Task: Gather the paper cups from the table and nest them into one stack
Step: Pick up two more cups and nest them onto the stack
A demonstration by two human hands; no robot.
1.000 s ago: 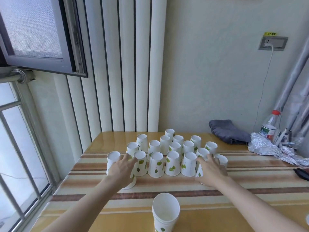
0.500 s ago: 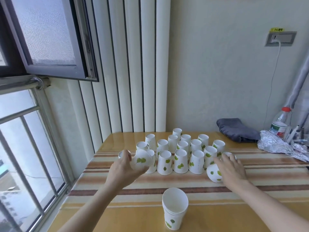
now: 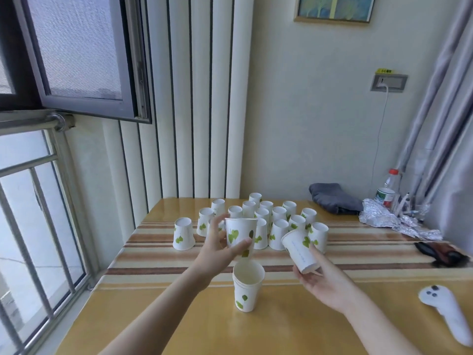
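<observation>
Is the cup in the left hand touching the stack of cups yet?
Cannot tell. In the head view the cup in the left hand hangs just above the stack, its bottom overlapping the stack's far rim.

Both bare forearms reach forward, the left hand [image 3: 217, 248] curled with thumb and fingers around an upright white leaf-printed paper cup [image 3: 240, 235], the right hand [image 3: 323, 280] palm-up, cradling a tilted white paper cup [image 3: 300, 251] at its base.

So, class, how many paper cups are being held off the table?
2: an upright cup in the left hand above the stack, a tilted cup in the right hand.
</observation>
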